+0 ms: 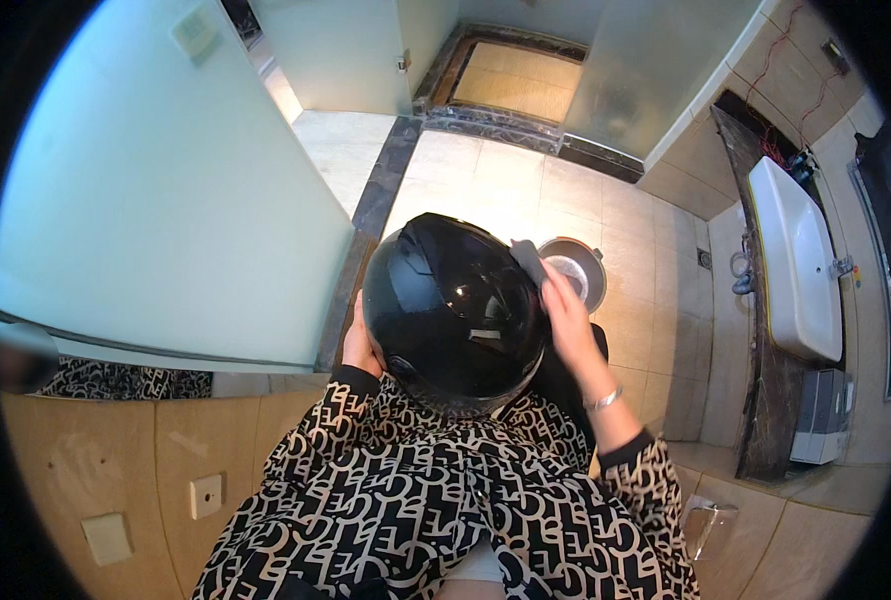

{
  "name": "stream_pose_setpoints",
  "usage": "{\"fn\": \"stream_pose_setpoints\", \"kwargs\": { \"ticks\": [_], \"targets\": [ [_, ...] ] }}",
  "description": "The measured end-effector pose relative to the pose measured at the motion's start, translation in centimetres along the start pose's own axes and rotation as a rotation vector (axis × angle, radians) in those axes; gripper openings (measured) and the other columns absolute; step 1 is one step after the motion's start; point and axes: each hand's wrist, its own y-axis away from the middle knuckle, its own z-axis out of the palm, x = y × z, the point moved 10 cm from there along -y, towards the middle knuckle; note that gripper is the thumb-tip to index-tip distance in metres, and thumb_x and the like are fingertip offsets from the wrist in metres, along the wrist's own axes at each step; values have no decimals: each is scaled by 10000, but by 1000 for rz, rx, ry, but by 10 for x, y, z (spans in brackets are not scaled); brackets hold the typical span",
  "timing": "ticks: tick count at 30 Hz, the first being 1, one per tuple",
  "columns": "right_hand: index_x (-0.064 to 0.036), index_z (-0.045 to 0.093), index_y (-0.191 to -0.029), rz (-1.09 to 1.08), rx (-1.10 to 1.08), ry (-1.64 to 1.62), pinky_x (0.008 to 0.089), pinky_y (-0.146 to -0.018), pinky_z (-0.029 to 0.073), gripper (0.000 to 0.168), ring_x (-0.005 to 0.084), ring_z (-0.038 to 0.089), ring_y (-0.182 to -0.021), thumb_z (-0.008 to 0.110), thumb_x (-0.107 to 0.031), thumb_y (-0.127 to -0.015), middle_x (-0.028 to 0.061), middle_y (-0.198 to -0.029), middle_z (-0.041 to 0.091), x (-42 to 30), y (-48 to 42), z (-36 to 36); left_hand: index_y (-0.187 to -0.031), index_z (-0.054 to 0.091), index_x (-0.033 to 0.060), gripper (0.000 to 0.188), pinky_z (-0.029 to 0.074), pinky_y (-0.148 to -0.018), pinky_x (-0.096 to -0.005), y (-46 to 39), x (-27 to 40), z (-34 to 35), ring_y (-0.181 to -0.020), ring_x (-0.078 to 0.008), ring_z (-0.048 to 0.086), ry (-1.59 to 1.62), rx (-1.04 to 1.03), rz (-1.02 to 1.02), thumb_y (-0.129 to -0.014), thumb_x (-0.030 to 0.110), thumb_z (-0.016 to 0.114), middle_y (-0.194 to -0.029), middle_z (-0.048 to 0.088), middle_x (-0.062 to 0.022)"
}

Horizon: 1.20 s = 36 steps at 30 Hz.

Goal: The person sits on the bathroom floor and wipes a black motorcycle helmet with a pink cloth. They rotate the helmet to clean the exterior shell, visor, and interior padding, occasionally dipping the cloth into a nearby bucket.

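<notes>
A glossy black helmet [457, 307] rests at my lap, its smooth rounded shell facing up. My left hand [358, 341] grips its left side, and most of those fingers are hidden behind the shell. On the other side, my right hand [569, 319] holds a dark grey cloth [528, 261] against the upper right edge of the helmet. Just beyond that hand stands a round bucket [597, 281] on the floor, with whitish, foamy-looking contents partly covered by my fingers.
Pale tiles [505, 172] cover the floor. A frosted glass panel [168, 187] stands close on the left. To the right, a white washbasin [783, 262] sits on a dark stone counter [764, 420] beside a grey-and-white box [819, 416]. A raised shower threshold [490, 129] lies ahead.
</notes>
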Motion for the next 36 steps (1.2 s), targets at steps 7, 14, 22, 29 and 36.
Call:
{"fn": "stream_pose_setpoints", "kwargs": {
  "ticks": [7,14,22,29,36],
  "targets": [
    [13,632,-1354,-721,-105,419,536,-1166,411,467,458,482,-1427,672,9,-889,192,-1464,583,-131,99,53,-1496,559,106,687,450,-1118,-378,7,1,-1,-1338,-254,570,-90,-25,18,-1048,625,517,-1496,603,-72],
    [-30,698,-1208,-790,-125,529,499,-1070,490,317,407,595,-1269,705,-123,-905,146,-1282,655,-184,0,100,-1456,593,90,674,473,-1091,-382,9,-3,4,-1317,-245,592,-176,-10,-9,-1045,621,528,-1461,631,-89],
    [5,668,-1338,-171,-239,234,388,-1067,493,442,344,659,-1211,537,-317,-1066,200,-1298,700,-65,-89,53,-1476,581,111,638,452,-1125,-417,10,-5,6,-1332,-261,585,-46,-80,-2,-1049,585,550,-1472,628,-55],
    [-8,637,-1397,179,-58,-52,369,-1091,469,461,278,639,-1270,525,-328,-1085,194,-1367,682,24,-40,12,-1450,601,127,543,484,-1103,-439,4,-14,5,-1312,-263,597,17,-184,-104,-1078,512,517,-1428,654,-53],
    [-44,695,-1321,-381,-9,46,367,-1075,494,344,322,654,-1263,603,-223,-1041,185,-1351,685,-127,-41,8,-1347,655,79,467,524,-1045,-432,7,4,29,-1209,-266,652,165,-343,-1,-1080,434,511,-1319,705,-82]
  ]
}}
